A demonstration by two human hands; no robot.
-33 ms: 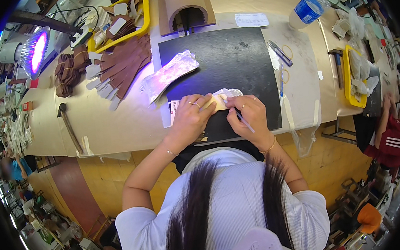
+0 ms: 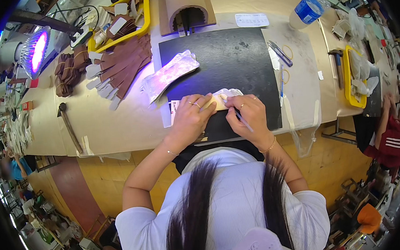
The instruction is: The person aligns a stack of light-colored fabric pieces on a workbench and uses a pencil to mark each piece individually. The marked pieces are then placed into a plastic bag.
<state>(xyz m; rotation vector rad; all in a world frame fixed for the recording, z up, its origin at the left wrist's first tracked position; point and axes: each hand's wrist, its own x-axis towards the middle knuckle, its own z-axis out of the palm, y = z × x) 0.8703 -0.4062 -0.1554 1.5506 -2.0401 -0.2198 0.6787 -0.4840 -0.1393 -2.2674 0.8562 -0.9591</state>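
Observation:
My left hand [image 2: 190, 118] is closed on the left part of a small pale yellow card-like piece [image 2: 218, 103], its fingers bent over the top and pressing down. A crinkled silvery piece [image 2: 233, 92] shows along the card's far edge. Between the fingers of my right hand [image 2: 250, 116] is a slim pen-like tool [image 2: 244, 121]; its tip is hidden by the fingers at the card's right side. Both hands rest low on the black mat [image 2: 222, 52]. Beyond my left hand lies a stack of shiny silvery strips [image 2: 170, 74], lit purple.
Brown strips [image 2: 127, 67] fan out at the left, near a hammer [image 2: 70, 128] and a glowing lamp [image 2: 38, 52]. To the right are a cutter knife [image 2: 281, 53], a blue pen [image 2: 281, 81] and a water bottle [image 2: 308, 9]. A brown arched stand [image 2: 189, 1] is at the back.

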